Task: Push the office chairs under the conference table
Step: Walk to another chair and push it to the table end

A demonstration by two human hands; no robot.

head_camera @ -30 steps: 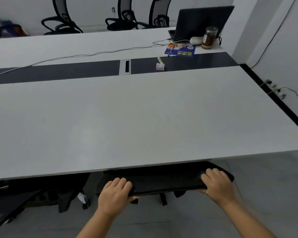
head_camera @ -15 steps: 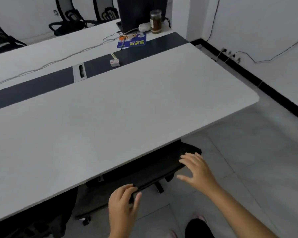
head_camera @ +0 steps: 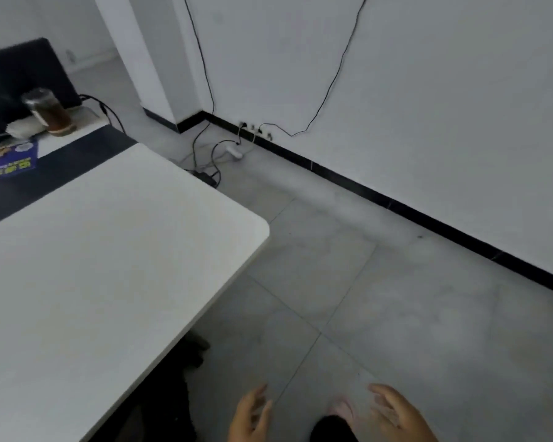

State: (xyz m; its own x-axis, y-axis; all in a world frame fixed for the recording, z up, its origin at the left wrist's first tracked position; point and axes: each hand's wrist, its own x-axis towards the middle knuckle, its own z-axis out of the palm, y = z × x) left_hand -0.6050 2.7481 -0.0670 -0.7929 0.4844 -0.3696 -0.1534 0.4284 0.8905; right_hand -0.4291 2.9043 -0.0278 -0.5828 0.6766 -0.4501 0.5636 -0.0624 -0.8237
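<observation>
The white conference table (head_camera: 115,269) fills the left half of the view, its rounded corner at mid-frame. Beneath its near edge sits a black office chair (head_camera: 170,393), mostly hidden in shadow under the tabletop. My left hand (head_camera: 251,416) hangs at the bottom centre, fingers spread, holding nothing, a short way right of the chair. Further right at the bottom edge, my right hand (head_camera: 396,416) is also open and empty over the floor.
A laptop (head_camera: 16,78), a jar (head_camera: 48,111) and a blue card (head_camera: 10,161) lie at the table's far end. Cables and a power strip (head_camera: 235,151) trail along the black baseboard (head_camera: 428,218). Grey tiled floor (head_camera: 380,298) spreads to the right. My foot (head_camera: 340,409) shows between the hands.
Both hands have let go of the chair's backrest and pulled back. The view has swung right, away from the table's middle toward the corner, the floor and the wall.
</observation>
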